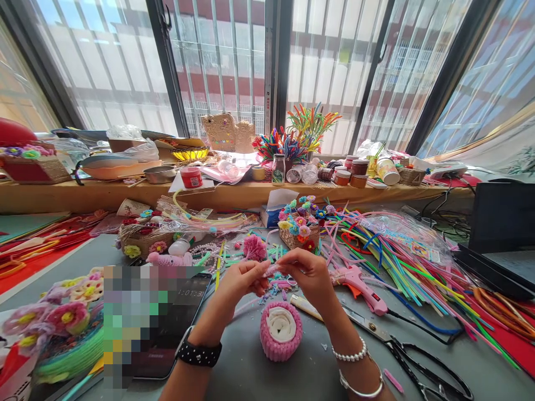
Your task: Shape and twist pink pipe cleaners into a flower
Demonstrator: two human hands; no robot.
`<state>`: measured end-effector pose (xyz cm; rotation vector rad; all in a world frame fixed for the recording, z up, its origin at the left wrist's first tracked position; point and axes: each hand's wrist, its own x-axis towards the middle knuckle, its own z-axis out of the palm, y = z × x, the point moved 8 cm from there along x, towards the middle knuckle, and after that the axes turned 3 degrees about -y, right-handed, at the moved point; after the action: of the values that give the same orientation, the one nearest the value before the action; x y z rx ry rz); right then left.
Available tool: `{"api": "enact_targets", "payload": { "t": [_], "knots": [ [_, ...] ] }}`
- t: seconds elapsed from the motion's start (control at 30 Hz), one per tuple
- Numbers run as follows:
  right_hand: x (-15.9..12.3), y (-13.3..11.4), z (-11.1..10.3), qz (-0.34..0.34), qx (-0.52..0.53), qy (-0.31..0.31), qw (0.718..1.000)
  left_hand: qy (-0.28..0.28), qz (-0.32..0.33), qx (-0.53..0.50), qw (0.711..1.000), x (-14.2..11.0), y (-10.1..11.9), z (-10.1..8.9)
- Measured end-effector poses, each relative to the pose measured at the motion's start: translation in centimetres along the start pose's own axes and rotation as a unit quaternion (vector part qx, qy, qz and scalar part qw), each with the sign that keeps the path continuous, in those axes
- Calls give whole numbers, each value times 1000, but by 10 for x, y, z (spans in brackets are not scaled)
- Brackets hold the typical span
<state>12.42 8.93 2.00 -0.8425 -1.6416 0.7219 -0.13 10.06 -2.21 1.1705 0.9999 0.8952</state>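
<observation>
My left hand (241, 282) and my right hand (308, 274) meet above the grey table, both pinching a small pale pink fuzzy piece (272, 270) between the fingertips. Just below them stands a small round pink fuzzy pot (281, 331) with a white rolled filling. A black watch is on my left wrist and bead bracelets are on my right wrist. A pink glue gun (360, 285) lies right of my right hand, and black scissors (412, 351) lie nearer the table's front right.
A phone (175, 326) lies left of my left arm. Coloured pipe cleaners (393, 256) spread across the right side. Small flower baskets (300, 229) stand behind my hands. Jars (358, 167) and clutter line the wooden window ledge. A black laptop (499, 239) sits far right.
</observation>
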Motion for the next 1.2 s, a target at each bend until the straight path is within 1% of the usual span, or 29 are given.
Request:
{"api": "enact_targets", "payload": {
  "t": [0.07,0.2,0.23,0.27,0.33,0.4,0.43,0.5,0.57,0.63,0.7,0.77,0.9,1.1,1.2],
  "knots": [
    [0,-1,0,0,4,-6,1000,-32,-11,-23,999,-1,-2,4],
    [-1,-4,1,0,30,-30,999,-119,-46,-61,990,-3,-9,16],
    [-1,-3,2,4,34,-36,999,-130,-51,-55,989,-3,-10,17],
    [-1,-2,2,9,33,-40,999,-128,-49,-36,990,-3,-10,16],
    [0,1,3,20,14,-42,999,-87,-13,21,996,0,-5,8],
    [0,5,4,26,-13,-34,999,-39,51,85,994,2,5,1],
    [1,7,4,29,-22,-30,999,-26,82,115,990,1,10,0],
    [1,12,5,39,-23,-25,999,-19,123,163,979,1,15,1],
    [1,16,5,52,-19,-26,998,-14,141,203,969,0,16,1],
    [2,18,4,55,-34,-29,997,9,160,239,958,-1,18,-3],
    [2,18,1,46,-70,-30,996,39,184,287,939,-3,23,-5],
    [3,16,1,29,-121,-37,992,66,209,345,913,-5,29,-5],
    [3,11,5,-9,-227,-50,973,96,249,429,863,-11,37,3],
    [-2,3,6,-32,-302,15,953,160,312,477,806,-19,41,11],
    [-2,1,8,-37,-349,19,936,172,324,504,782,-18,40,12]
  ]
}}
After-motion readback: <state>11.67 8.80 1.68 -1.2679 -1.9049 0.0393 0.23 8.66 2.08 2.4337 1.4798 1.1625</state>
